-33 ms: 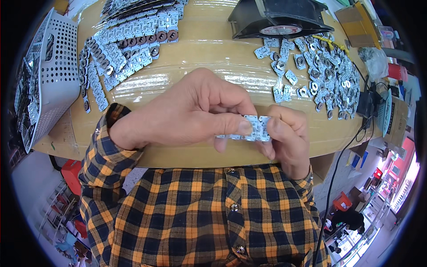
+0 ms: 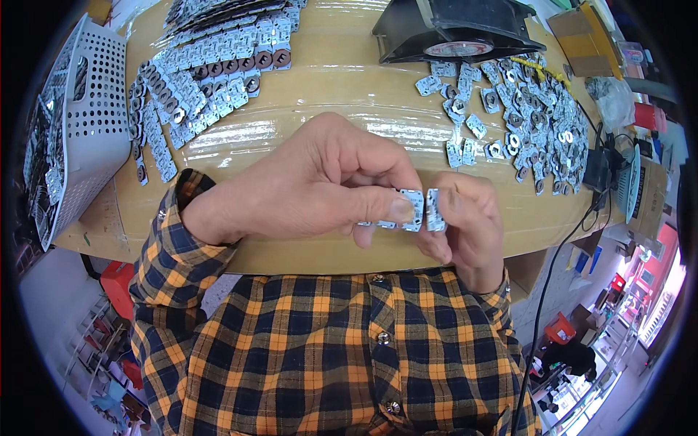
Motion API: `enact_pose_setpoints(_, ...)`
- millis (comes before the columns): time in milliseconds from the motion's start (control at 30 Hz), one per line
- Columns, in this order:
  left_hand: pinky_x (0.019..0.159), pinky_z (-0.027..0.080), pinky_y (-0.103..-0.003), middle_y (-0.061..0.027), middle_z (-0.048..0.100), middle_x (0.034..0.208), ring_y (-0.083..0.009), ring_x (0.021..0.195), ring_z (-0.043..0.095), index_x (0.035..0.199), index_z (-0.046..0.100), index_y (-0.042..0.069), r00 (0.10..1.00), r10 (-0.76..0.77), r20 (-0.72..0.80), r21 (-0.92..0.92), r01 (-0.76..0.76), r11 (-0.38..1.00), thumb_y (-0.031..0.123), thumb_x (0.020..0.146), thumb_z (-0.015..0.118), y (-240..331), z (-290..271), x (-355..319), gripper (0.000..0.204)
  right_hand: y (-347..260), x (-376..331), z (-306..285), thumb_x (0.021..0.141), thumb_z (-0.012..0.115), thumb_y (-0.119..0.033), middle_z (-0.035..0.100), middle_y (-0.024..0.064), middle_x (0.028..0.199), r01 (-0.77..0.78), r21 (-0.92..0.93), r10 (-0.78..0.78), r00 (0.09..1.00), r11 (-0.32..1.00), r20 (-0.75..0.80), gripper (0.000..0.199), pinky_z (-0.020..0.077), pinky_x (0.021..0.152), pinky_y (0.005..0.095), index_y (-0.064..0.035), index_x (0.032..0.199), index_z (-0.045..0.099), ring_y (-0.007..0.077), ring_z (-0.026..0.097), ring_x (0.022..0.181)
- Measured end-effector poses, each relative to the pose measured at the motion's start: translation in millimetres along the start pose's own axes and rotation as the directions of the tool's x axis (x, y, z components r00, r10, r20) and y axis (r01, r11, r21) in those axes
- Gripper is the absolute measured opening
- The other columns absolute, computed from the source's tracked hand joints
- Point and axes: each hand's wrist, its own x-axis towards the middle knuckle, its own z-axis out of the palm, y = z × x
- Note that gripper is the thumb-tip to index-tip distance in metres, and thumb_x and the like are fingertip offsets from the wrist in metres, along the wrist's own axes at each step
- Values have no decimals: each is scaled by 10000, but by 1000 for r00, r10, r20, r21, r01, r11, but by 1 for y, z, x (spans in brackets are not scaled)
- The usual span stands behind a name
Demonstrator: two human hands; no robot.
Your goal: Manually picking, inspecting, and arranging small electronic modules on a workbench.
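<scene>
Between thumb and fingers, my left hand (image 2: pixel 320 185) pinches a short strip of small pale-blue circuit boards (image 2: pixel 414 218); most of the strip lies under the thumb. At its right, my right hand (image 2: pixel 469 218) is closed on a single small circuit board (image 2: pixel 434 211), held by the thumb and curled fingers. A narrow gap parts this board from the strip's end, and the board is turned partly edge-on. Both hands are above the table's near edge, in front of my plaid shirt.
Strips of circuit boards (image 2: pixel 218 54) lie stacked at the far left, beside a white perforated basket (image 2: pixel 98 94). Loose boards (image 2: pixel 538 123) are heaped on the right of the table (image 2: pixel 327 87). A black fan (image 2: pixel 454 25) stands at the back; a black cable (image 2: pixel 556 276) hangs at the right.
The board in my right hand has come away from the strip's end and tilted, leaving a gap between them. My left hand is nearly still.
</scene>
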Motion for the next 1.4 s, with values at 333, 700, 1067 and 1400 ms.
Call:
enact_pose_setpoints(333,500,414,-261,-76,621,725,-161,550,578,1000,671,-13,708,701,-86,720,-442,535,-21,812,656,-24,2,11,188,6,8,11,1012,482,-237,531,45,595,1,-24,-8,963,1000,-271,322,328,419,190,-27,769,513,55,422,437)
enact_pose_setpoints(700,462,423,-316,-94,585,680,-228,530,572,970,659,-25,577,816,-43,882,-362,302,-86,705,687,-35,5,17,273,7,11,8,995,518,-174,526,-32,569,22,-189,-62,976,982,-210,267,323,433,176,-40,771,572,9,432,464)
enact_pose_setpoints(1067,469,433,-315,-111,607,709,-241,549,593,943,652,-25,562,822,-97,858,-371,355,-83,702,685,-35,3,18,250,5,11,10,994,515,-244,508,-2,551,-16,-153,-25,965,988,-259,339,299,422,187,-40,725,537,34,411,441)
enact_pose_setpoints(1400,513,466,-305,-122,623,738,-257,592,621,944,637,-32,585,811,18,882,-391,262,-74,710,691,-37,0,17,244,9,11,17,989,536,-220,493,-12,549,9,-124,-53,935,992,-350,317,287,407,188,-40,727,536,36,394,426)
